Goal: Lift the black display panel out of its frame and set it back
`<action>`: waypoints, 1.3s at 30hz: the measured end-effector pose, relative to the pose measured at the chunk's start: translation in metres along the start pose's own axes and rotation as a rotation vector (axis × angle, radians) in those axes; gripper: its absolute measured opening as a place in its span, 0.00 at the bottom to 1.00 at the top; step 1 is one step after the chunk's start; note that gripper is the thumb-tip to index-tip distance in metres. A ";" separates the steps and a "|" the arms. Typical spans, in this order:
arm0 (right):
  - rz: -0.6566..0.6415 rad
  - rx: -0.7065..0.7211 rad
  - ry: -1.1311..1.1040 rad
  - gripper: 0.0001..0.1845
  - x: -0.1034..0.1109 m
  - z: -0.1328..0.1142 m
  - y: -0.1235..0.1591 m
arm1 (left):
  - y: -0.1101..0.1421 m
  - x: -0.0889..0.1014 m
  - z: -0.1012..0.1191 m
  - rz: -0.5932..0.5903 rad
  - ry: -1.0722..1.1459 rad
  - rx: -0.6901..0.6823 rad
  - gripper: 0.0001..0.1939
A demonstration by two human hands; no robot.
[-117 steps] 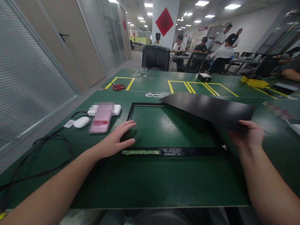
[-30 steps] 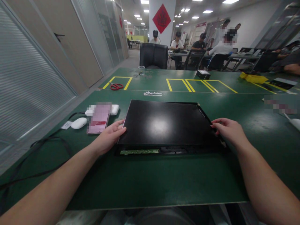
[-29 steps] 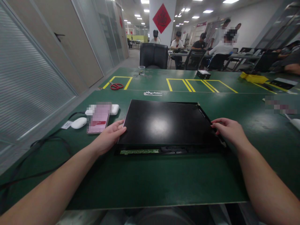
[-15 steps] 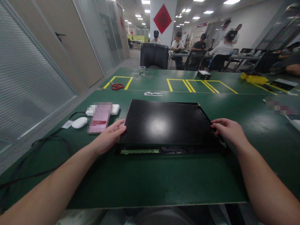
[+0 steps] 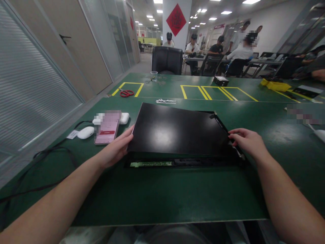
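Note:
A glossy black flat screen panel (image 5: 175, 130) lies tilted over a black rectangular frame (image 5: 203, 162), its left side raised. My left hand (image 5: 118, 145) grips the panel's left edge, thumb near the top face and the other fingers partly hidden. My right hand (image 5: 246, 139) pinches the right rail of the frame, close to the panel's right edge. Along the frame's near side runs a narrow green circuit board (image 5: 151, 164). Most of the frame's left and far sides are covered by the panel.
On the green table (image 5: 177, 196), a pink phone (image 5: 108, 130), white mouse (image 5: 85, 132) and black cable (image 5: 54, 149) sit at left. Farther back are red-handled scissors (image 5: 126, 93), white scraps (image 5: 166, 101), a plastic cup (image 5: 153, 76), a black box (image 5: 220, 81) and a yellow item (image 5: 275, 85).
Earlier my right hand held the panel up over the bare frame; then it lay on the frame between both hands. In the last half second its left side has risen with my left hand.

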State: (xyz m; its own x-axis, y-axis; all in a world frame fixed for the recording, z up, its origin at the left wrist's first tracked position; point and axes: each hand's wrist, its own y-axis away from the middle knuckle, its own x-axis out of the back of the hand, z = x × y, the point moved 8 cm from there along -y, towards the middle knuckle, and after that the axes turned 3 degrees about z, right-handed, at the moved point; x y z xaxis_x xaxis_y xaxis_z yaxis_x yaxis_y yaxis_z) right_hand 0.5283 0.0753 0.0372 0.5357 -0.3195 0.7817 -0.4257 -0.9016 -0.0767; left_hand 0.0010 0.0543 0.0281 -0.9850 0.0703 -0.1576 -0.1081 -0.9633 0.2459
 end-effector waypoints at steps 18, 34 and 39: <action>-0.065 -0.033 0.093 0.18 -0.002 -0.002 0.000 | 0.001 -0.010 -0.001 -0.178 0.059 0.010 0.42; -0.074 -0.040 0.102 0.16 -0.003 0.005 -0.005 | -0.005 0.001 -0.014 -0.188 0.009 0.021 0.39; -0.075 -0.041 0.088 0.15 -0.005 0.014 -0.010 | -0.006 0.001 -0.014 -0.168 -0.013 0.030 0.41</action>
State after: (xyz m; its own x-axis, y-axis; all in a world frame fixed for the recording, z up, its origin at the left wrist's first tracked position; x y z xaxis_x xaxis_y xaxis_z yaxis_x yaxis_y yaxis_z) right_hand 0.5399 0.0814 0.0260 0.5018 -0.2233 0.8357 -0.4172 -0.9088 0.0077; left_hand 0.0022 0.0562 0.0126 -0.9543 0.2332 -0.1869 -0.2753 -0.9295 0.2456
